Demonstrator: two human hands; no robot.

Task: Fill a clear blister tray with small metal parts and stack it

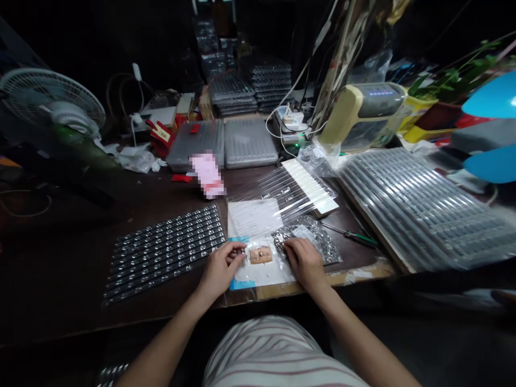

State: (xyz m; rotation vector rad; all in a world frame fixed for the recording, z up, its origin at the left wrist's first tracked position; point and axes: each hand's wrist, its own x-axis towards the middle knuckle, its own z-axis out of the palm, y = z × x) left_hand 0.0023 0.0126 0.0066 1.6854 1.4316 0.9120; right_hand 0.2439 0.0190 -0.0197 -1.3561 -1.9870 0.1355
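Observation:
In the head view, my left hand point(221, 267) is pinched, with a small shiny piece point(241, 251) at the fingertips. A small tan wooden block point(260, 255) with metal bits on it lies between my hands, on a white sheet point(264, 277) with blue edges. My right hand point(305, 262) is curled to the right of the block, its fingertips at the near left side of a clear bag of small metal parts point(322, 242). What those fingertips hold, if anything, is too small to make out. Left of my left hand lies a black tray with rows of shiny pieces point(165, 250).
Ribbed clear plastic trays point(427, 204) are stacked at the right. A green-handled tool point(360, 238) lies beside the bag. Behind are a clear tray point(278, 193), a white strip point(310, 185), a pink item point(207, 174) and grey trays point(250, 142). A fan point(52, 99) stands far left.

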